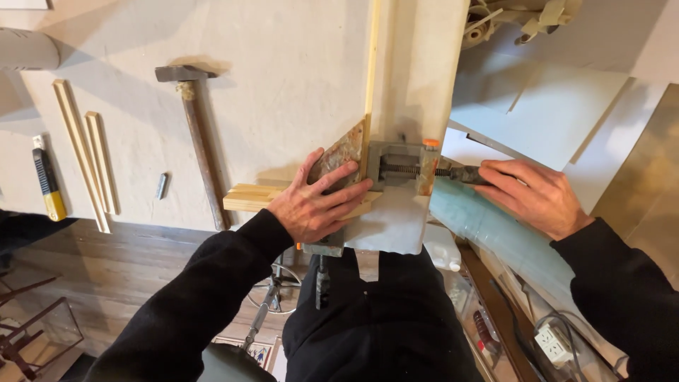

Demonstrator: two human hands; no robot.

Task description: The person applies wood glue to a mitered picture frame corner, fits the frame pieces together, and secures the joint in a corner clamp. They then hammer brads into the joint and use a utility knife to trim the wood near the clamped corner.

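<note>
1. Far left on the worktop [283, 64]: one utility knife [47, 185], yellow and black, lying lengthwise near the edge.
2. Just right of it: two loose wood strips [79, 152], pale, lying side by side, the left one longer than the right.
3. Next right: one small grey metal piece [162, 185], short and rod-like; kind cannot be told.
4. Next: one hammer [200, 145], head away from the person, wrapped at the neck, handle running back to the near edge.
5. At the near edge: a short stack of flat wood pieces [247, 197]; layers too close together to count.
6. Left hand [318, 201]: fingers spread, pressed flat, palm over the right end of the stack, fingertips on one mottled triangular plate [343, 152]. Pressing, not gripping.
7. One long thin strip [370, 64] runs from the plate straight up out of view. Counted strips: three in all.
8. Just right of the left hand: one grey metal corner clamp [399, 170], rusty, with an orange part at its top right corner. One screw runs sideways through it, a second screw hangs below the worktop edge.
9. Right hand [537, 198]: fingers closed round the clamp's side screw handle [463, 173].
10. Below the right hand: one pale green wrapped roll [495, 230]; further right, one white power strip [553, 343].
</note>
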